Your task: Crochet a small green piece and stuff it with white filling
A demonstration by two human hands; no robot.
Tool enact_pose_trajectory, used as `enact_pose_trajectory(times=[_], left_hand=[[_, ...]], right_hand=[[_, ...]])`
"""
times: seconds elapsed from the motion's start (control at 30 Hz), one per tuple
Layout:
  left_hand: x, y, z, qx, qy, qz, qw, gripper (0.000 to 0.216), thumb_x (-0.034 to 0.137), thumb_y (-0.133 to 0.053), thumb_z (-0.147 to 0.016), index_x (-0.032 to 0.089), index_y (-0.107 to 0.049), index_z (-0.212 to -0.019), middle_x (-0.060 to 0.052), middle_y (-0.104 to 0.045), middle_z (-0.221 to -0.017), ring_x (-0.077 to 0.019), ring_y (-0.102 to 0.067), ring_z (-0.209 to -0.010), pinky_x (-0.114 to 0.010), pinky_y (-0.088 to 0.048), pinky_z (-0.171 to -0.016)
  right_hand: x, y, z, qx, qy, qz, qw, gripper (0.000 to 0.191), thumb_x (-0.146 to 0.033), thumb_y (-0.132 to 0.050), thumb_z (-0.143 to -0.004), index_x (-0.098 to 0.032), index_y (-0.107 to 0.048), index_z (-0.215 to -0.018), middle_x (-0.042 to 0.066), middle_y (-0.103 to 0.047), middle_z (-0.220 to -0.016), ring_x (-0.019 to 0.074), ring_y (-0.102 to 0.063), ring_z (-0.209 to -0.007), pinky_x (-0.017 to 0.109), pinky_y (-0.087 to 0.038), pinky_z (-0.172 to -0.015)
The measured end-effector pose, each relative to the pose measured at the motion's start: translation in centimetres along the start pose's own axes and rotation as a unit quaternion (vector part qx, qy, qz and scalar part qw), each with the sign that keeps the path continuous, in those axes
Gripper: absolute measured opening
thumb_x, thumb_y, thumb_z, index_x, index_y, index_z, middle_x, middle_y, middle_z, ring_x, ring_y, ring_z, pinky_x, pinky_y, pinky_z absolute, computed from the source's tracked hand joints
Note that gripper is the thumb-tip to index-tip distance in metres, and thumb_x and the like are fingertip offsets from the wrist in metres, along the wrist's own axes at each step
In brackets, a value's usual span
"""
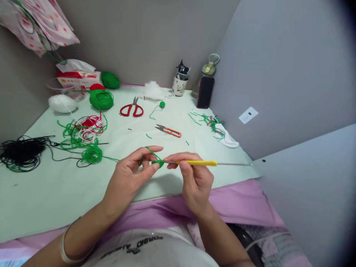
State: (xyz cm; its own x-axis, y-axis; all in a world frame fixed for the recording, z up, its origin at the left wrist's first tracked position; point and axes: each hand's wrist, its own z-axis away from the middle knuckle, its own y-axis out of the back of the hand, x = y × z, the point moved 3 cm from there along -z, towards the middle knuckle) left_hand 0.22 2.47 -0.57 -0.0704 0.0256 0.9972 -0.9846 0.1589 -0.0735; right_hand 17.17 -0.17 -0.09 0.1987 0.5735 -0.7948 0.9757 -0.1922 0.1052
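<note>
Between thumb and fingers, my left hand pinches a small green crochet piece. A strand of green yarn runs over its index finger, and the tail leads left to a loose green coil on the table. My right hand is closed around the yellow grip of a crochet hook. The hook's metal tip meets the green piece; its other thin end points right. Just beyond the hands lie orange thread snips, with red-handled scissors farther back.
Black yarn, a mixed yarn tangle, a green ball and a white ball occupy the left. A tissue box, pen cup, phone and bottle stand at the back. Yarn scraps lie right.
</note>
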Motion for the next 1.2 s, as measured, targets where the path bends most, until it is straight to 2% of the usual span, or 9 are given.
enact_pose_trajectory(times=[0.17,0.3,0.43,0.5,0.57,0.77,0.93,1.07,1.2], left_hand=[[0.5,-0.6,0.4,0.048,-0.025,-0.022,0.998,0.029,0.022,-0.085,-0.083,0.032,-0.082,-0.11,0.004,-0.064,-0.083,-0.011,-0.047,-0.067,-0.025,-0.043,-0.072],[-0.1,-1.4,0.2,-0.028,0.091,0.169,0.981,0.047,0.028,-0.089,-0.08,0.029,-0.078,-0.126,0.003,-0.065,-0.081,-0.012,-0.058,-0.075,-0.022,-0.048,-0.074],[-0.3,-1.2,-0.2,-0.078,0.192,0.265,0.942,0.045,0.027,-0.088,-0.081,0.02,-0.079,-0.124,0.007,-0.057,-0.066,-0.0029,-0.034,-0.048,-0.023,-0.053,-0.078],[-0.1,-0.9,-0.4,-0.059,0.175,0.271,0.945,0.042,0.024,-0.087,-0.081,0.021,-0.08,-0.122,0.01,-0.05,-0.063,-0.0014,-0.021,-0.046,-0.024,-0.054,-0.081],[0.2,-0.8,-0.4,-0.052,0.148,0.258,0.953,0.043,0.023,-0.088,-0.08,0.024,-0.08,-0.123,0.008,-0.056,-0.07,-0.0021,-0.027,-0.048,-0.023,-0.053,-0.079],[0.0,-1.5,-0.1,-0.035,0.083,0.194,0.977,0.041,0.023,-0.089,-0.079,0.027,-0.081,-0.119,0.001,-0.07,-0.087,-0.0122,-0.06,-0.083,-0.021,-0.049,-0.081],[-0.4,-1.7,-0.4,-0.035,0.136,0.244,0.96,0.041,0.025,-0.089,-0.079,0.023,-0.081,-0.119,0.003,-0.066,-0.078,-0.0082,-0.055,-0.066,-0.021,-0.052,-0.077],[-0.3,-1.3,-0.6,-0.046,0.199,0.294,0.934,0.029,0.023,-0.087,-0.079,0.018,-0.084,-0.107,0.011,-0.04,-0.054,-0.0029,-0.028,-0.044,-0.025,-0.057,-0.082],[-0.2,-1.0,-0.6,-0.034,0.138,0.244,0.959,0.032,0.024,-0.089,-0.078,0.025,-0.084,-0.11,0.007,-0.058,-0.069,-0.0039,-0.038,-0.053,-0.019,-0.051,-0.074]], right_hand=[[-0.5,-0.4,0.7,-0.035,0.172,0.158,0.972,0.028,-0.013,-0.052,-0.103,-0.025,-0.068,-0.124,0.007,-0.079,-0.1,0.0206,-0.075,-0.09,0.036,-0.063,-0.076],[-0.4,-0.9,1.3,-0.039,0.237,0.253,0.937,0.034,-0.011,-0.061,-0.099,-0.025,-0.069,-0.128,0.012,-0.077,-0.112,0.0238,-0.074,-0.103,0.037,-0.063,-0.082],[0.2,-0.3,0.7,0.027,0.11,0.083,0.99,0.028,-0.015,-0.054,-0.103,-0.028,-0.074,-0.12,0.007,-0.077,-0.101,0.0205,-0.072,-0.088,0.037,-0.061,-0.074],[0.6,-0.1,0.2,0.058,0.024,-0.039,0.997,0.024,-0.02,-0.054,-0.105,-0.027,-0.076,-0.108,0.004,-0.075,-0.091,0.0172,-0.068,-0.075,0.034,-0.058,-0.065],[0.8,-0.3,-0.2,0.06,-0.023,-0.113,0.992,0.021,-0.025,-0.057,-0.105,-0.026,-0.077,-0.1,0.004,-0.074,-0.089,0.0154,-0.065,-0.07,0.032,-0.056,-0.061],[1.0,-1.0,-0.1,0.016,0.005,-0.017,1.0,0.02,-0.02,-0.059,-0.103,-0.027,-0.078,-0.108,0.004,-0.078,-0.096,0.0175,-0.072,-0.083,0.033,-0.061,-0.071],[0.5,-1.0,0.7,-0.012,0.178,0.161,0.971,0.034,-0.013,-0.063,-0.098,-0.032,-0.074,-0.124,0.007,-0.078,-0.112,0.0209,-0.075,-0.097,0.036,-0.063,-0.077],[0.7,-0.1,-0.1,0.056,0.047,0.038,0.997,0.022,-0.019,-0.058,-0.103,-0.027,-0.077,-0.108,0.006,-0.077,-0.096,0.0192,-0.072,-0.082,0.036,-0.062,-0.07],[0.8,-0.4,-0.7,0.033,-0.063,-0.089,0.994,0.02,-0.034,-0.062,-0.102,-0.023,-0.079,-0.096,0.005,-0.076,-0.09,0.016,-0.067,-0.071,0.033,-0.058,-0.064]])
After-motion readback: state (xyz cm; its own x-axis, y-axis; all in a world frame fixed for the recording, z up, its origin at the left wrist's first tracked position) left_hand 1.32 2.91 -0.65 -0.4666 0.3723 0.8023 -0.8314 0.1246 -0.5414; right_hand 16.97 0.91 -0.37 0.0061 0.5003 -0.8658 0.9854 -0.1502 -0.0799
